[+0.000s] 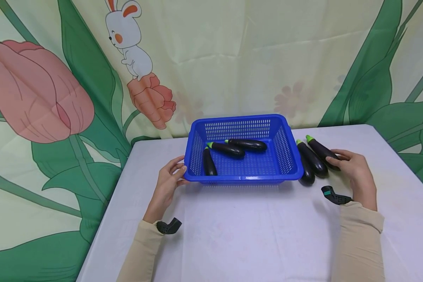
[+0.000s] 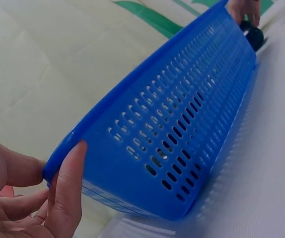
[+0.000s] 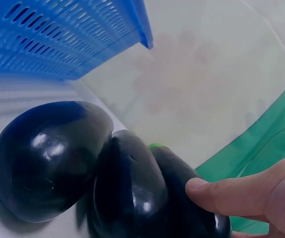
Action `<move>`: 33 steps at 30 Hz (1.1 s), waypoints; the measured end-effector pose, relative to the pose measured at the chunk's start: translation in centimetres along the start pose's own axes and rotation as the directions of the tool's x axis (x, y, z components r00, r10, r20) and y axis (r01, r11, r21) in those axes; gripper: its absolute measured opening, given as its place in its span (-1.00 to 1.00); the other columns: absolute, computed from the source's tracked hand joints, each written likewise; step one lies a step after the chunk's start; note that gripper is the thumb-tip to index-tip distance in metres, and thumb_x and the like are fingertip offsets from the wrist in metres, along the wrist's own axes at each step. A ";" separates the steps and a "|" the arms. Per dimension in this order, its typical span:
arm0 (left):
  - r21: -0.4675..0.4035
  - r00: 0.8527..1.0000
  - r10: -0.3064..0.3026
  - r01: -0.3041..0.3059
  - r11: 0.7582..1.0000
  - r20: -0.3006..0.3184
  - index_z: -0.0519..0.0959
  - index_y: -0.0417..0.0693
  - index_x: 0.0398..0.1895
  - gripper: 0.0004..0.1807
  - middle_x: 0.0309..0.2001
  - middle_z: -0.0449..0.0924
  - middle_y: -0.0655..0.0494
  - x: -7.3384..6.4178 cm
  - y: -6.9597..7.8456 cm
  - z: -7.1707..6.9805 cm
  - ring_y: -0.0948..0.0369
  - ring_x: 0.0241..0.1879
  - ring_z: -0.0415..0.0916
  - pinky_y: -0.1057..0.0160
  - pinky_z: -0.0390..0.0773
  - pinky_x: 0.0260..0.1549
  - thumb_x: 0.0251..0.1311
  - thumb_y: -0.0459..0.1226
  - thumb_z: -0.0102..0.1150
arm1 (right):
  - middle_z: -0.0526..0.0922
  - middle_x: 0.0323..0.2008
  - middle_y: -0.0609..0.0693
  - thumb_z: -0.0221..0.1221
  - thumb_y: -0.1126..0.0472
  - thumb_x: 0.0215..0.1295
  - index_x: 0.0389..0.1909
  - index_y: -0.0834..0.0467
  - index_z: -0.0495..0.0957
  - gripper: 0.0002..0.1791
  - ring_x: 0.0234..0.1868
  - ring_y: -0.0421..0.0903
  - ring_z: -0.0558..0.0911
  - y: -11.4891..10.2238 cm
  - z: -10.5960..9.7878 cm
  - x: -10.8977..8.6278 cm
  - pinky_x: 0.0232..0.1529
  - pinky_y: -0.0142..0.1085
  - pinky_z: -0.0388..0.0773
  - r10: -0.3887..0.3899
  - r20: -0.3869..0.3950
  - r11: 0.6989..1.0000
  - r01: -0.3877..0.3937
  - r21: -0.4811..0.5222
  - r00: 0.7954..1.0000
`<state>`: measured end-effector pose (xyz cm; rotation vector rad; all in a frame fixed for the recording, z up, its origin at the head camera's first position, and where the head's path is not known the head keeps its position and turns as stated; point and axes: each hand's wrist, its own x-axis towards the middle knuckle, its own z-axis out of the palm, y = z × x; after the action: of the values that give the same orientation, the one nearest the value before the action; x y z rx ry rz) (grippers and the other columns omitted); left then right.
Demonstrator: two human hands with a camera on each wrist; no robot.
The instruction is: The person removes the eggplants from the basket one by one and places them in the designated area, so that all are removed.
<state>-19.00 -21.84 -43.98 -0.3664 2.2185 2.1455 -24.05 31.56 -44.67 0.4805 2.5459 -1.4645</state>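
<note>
My left hand pinches the front left corner of a blue plastic basket, thumb and fingers at its rim, as the left wrist view shows close up. Inside the basket lie three dark eggplants with green stem ends: one upright along the left, one in the middle and one behind. Three more eggplants lie side by side just right of it. Around the rightmost eggplant curls my right hand, thumb on its near side; the other fingers are partly hidden. Beside it rest the middle eggplant and the nearest eggplant.
A white cloth covers the table. Behind it hangs a printed backdrop with tulips, leaves and a rabbit, close to the table's far edge. Each wrist carries a small black camera mount.
</note>
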 end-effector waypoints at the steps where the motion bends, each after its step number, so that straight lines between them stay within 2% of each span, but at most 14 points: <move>1: -0.001 1.000 0.000 0.000 1.000 -0.001 0.44 0.03 0.47 -0.51 0.13 0.51 -0.08 0.0 0.0 0.0 0.22 -0.26 0.64 0.34 0.77 -0.34 0.53 -0.34 0.11 | 0.07 0.61 0.38 0.10 -0.12 0.54 0.61 0.23 0.09 -0.17 0.55 0.36 0.08 0.0 0.0 0.0 0.56 0.24 0.10 -0.004 0.004 1.000 0.004 -0.003 1.000; 7: 0.007 1.000 0.003 -0.003 1.000 -0.004 0.44 0.04 0.47 -0.51 0.14 0.51 -0.09 0.0 0.0 0.0 0.22 -0.26 0.64 0.35 0.76 -0.34 0.52 -0.33 0.12 | 0.04 0.61 0.43 0.07 -0.08 0.57 0.62 0.24 0.07 -0.20 0.59 0.42 0.06 0.2 0.3 0.3 0.60 0.29 0.02 0.012 0.015 1.000 -0.012 -0.019 1.000; 18: 0.008 1.000 -0.007 0.007 1.000 -0.008 0.44 0.05 0.47 -0.51 0.16 0.51 -0.09 0.0 0.0 0.0 0.22 -0.27 0.64 0.36 0.75 -0.35 0.53 -0.33 0.11 | -0.04 0.61 0.47 0.03 -0.01 0.60 0.63 0.26 0.03 -0.23 0.59 0.45 0.04 0.4 0.5 0.6 0.59 0.31 0.02 0.047 0.037 0.999 -0.046 -0.020 0.998; 26: 0.007 1.000 -0.006 0.006 1.000 -0.008 0.44 0.05 0.47 -0.51 0.15 0.52 -0.09 -0.1 0.0 0.0 0.23 -0.26 0.64 0.37 0.74 -0.36 0.53 -0.33 0.10 | -0.01 0.57 0.53 0.01 -0.06 0.59 0.62 0.29 0.01 -0.20 0.54 0.46 0.10 0.3 0.4 0.5 0.55 0.32 0.09 0.019 0.056 0.999 -0.016 -0.048 0.998; 33: 0.007 1.000 0.001 -0.001 1.000 -0.008 0.45 0.06 0.46 -0.52 0.13 0.53 -0.07 -0.1 0.1 0.0 0.22 -0.26 0.63 0.37 0.74 -0.36 0.52 -0.34 0.12 | 0.06 0.52 0.59 0.00 -0.05 0.60 0.62 0.29 0.02 -0.21 0.51 0.48 0.15 0.1 0.4 0.2 0.48 0.32 0.18 0.011 0.024 0.997 -0.009 -0.080 1.000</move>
<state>-18.87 -21.83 -43.89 -0.3734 2.2305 2.1396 -24.16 31.31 -45.02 0.4594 2.5676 -1.3512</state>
